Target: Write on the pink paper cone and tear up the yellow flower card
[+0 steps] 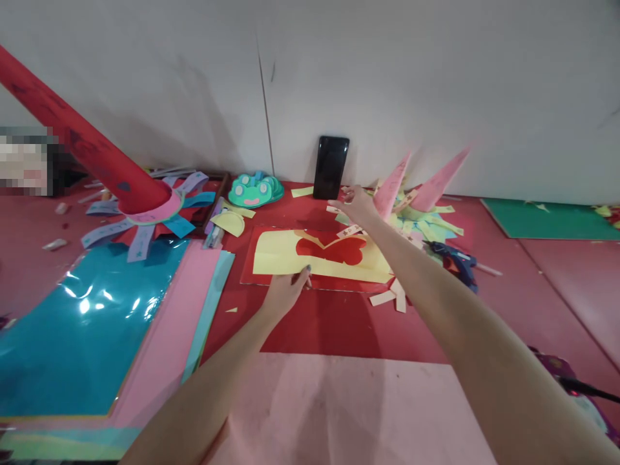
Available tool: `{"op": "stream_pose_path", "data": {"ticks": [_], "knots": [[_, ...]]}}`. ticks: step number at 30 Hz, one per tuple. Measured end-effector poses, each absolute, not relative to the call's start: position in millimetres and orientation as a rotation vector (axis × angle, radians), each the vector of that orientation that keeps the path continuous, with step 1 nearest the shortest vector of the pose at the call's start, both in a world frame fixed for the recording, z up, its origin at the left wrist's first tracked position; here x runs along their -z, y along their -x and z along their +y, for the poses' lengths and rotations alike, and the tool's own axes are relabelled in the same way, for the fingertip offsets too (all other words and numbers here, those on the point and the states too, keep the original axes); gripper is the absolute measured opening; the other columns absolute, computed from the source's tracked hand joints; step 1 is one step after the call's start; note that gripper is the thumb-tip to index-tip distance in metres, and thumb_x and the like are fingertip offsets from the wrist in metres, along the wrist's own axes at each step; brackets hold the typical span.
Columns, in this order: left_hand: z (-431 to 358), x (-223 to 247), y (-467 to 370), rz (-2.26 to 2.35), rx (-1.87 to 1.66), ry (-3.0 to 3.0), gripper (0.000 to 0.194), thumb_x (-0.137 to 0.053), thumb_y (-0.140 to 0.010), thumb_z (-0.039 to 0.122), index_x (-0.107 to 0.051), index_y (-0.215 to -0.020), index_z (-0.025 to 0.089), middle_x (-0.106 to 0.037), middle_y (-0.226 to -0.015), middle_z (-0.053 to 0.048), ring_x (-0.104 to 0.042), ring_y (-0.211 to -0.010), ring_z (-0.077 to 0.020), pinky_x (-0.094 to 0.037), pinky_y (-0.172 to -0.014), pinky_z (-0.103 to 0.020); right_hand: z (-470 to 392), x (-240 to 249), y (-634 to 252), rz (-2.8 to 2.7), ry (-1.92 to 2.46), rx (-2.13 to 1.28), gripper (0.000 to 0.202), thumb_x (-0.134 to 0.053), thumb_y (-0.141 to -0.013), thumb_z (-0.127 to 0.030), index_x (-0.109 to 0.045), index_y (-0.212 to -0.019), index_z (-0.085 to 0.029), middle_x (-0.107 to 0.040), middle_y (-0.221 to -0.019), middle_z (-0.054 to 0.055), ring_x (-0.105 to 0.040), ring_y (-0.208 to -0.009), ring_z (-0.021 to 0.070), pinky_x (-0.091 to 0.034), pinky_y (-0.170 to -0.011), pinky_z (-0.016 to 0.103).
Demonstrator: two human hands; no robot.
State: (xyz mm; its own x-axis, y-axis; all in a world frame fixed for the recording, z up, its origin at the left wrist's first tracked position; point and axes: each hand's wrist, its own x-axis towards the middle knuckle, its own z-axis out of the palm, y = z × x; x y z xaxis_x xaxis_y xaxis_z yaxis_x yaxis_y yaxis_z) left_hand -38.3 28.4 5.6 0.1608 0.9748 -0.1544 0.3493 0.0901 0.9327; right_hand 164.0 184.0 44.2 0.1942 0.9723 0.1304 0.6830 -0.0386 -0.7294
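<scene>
My left hand (285,294) grips the lower edge of a yellow paper sheet (271,252). A butterfly-like shape is cut out of the sheet, and red shows through the opening. The sheet lies over a red board (247,265). My right hand (359,205) is beyond the sheet's upper right, with thumb and forefinger apart. Close to its fingertips stands a black phone (331,168) leaning on the wall, with a small pale paper strip (333,209) beside the thumb. Pink paper cones (393,184) on fringed bases stand just right of that hand.
A blue hot glue gun (453,258) lies to the right, near loose paper strips (382,298). At left are stacked coloured sheets (87,336) and a tall red cone (111,161). Green frog cutouts (254,190) rest by the wall. A green board (547,219) is at far right.
</scene>
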Motion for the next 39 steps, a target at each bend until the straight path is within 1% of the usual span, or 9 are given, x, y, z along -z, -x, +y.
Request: {"op": "stream_pose_path", "data": {"ticks": [4,8,14,18,25,30,34,36,39], "knots": [[26.4,-5.7,39.7,1.370,-0.770,-1.446,0.038,-0.044,-0.083,0.049,-0.054,-0.059,0.021,-0.062,-0.060,0.000,-0.062,-0.060,-0.0158,-0.051,-0.067,-0.028,217.5,-9.8,-159.2,-1.421,1.861,-0.605,0.045,-0.072,-0.063,-0.044,-0.050,-0.092,-0.018,-0.061,-0.078,0.003,-0.061,-0.071,0.0174,-0.046,-0.065,0.031],[25.0,-7.6,41.7,1.377,-0.736,-1.456,0.036,-0.044,-0.083,0.048,-0.054,-0.061,0.022,-0.063,-0.063,0.001,-0.062,-0.063,-0.0155,-0.050,-0.069,-0.028,237.2,-4.8,-158.9,-1.327,1.887,-0.744,0.061,-0.074,-0.057,-0.053,-0.047,-0.099,-0.019,-0.060,-0.089,0.008,-0.061,-0.070,0.0193,-0.046,-0.057,0.032],[23.0,-13.0,42.4,1.438,-0.682,-1.478,0.039,-0.042,-0.084,0.047,-0.052,-0.056,0.022,-0.063,-0.062,0.001,-0.061,-0.063,-0.0160,-0.048,-0.074,-0.028,245.2,-6.0,-161.7,-1.476,2.079,-0.559,0.070,-0.065,-0.055,-0.069,-0.049,-0.097,-0.015,-0.060,-0.084,0.011,-0.060,-0.087,0.0296,-0.046,-0.066,0.039],[22.5,-13.7,42.8,1.453,-0.675,-1.507,0.040,-0.041,-0.084,0.048,-0.052,-0.055,0.023,-0.063,-0.062,0.002,-0.061,-0.065,-0.0165,-0.047,-0.079,-0.030,243.8,-7.0,-163.2,-1.571,2.080,-0.540,0.069,-0.060,-0.058,-0.072,-0.051,-0.097,-0.015,-0.061,-0.084,0.010,-0.061,-0.087,0.0271,-0.044,-0.071,0.037],[20.7,-14.0,43.0,1.461,-0.654,-1.492,0.040,-0.041,-0.084,0.049,-0.052,-0.055,0.023,-0.064,-0.065,0.001,-0.062,-0.069,-0.0174,-0.047,-0.080,-0.030,240.6,-3.9,-163.3,-1.550,1.976,-0.579,0.058,-0.064,-0.063,-0.064,-0.055,-0.095,-0.017,-0.064,-0.088,0.014,-0.061,-0.084,0.0262,-0.045,-0.070,0.037],[22.5,-10.7,42.1,1.405,-0.681,-1.462,0.039,-0.041,-0.084,0.048,-0.052,-0.057,0.022,-0.063,-0.065,0.001,-0.062,-0.066,-0.0163,-0.048,-0.076,-0.029,239.1,-8.4,-160.5,-1.526,1.917,-0.595,0.059,-0.064,-0.063,-0.063,-0.054,-0.099,-0.016,-0.063,-0.089,0.013,-0.061,-0.085,0.0260,-0.047,-0.067,0.036],[24.8,-8.3,41.5,1.369,-0.711,-1.476,0.038,-0.042,-0.084,0.048,-0.053,-0.059,0.022,-0.063,-0.064,0.001,-0.062,-0.064,-0.0157,-0.049,-0.072,-0.028,225.8,-31.3,-151.5,-1.461,2.128,-0.639,0.060,-0.059,-0.069,-0.062,-0.051,-0.103,-0.013,-0.063,-0.086,0.016,-0.061,-0.082,0.0285,-0.047,-0.066,0.039],[25.8,-8.0,40.7,1.355,-0.731,-1.486,0.039,-0.042,-0.084,0.048,-0.053,-0.057,0.022,-0.062,-0.062,0.001,-0.061,-0.063,-0.0158,-0.050,-0.071,-0.028,207.1,-45.7,-144.6,-1.548,2.223,-0.371,0.049,-0.056,-0.077,-0.052,-0.051,-0.104,-0.011,-0.062,-0.086,0.018,-0.060,-0.087,0.0326,-0.044,-0.071,0.044],[27.2,-8.2,39.5,1.366,-0.758,-1.464,0.040,-0.043,-0.083,0.048,-0.053,-0.055,0.021,-0.063,-0.060,0.000,-0.062,-0.061,-0.0162,-0.051,-0.068,-0.028,160.2,-64.0,-129.0,-1.733,2.006,-0.061,0.019,-0.048,-0.085,-0.031,-0.054,-0.092,-0.015,-0.061,-0.096,0.016,-0.058,-0.091,0.0282,-0.041,-0.074,0.039]]}}
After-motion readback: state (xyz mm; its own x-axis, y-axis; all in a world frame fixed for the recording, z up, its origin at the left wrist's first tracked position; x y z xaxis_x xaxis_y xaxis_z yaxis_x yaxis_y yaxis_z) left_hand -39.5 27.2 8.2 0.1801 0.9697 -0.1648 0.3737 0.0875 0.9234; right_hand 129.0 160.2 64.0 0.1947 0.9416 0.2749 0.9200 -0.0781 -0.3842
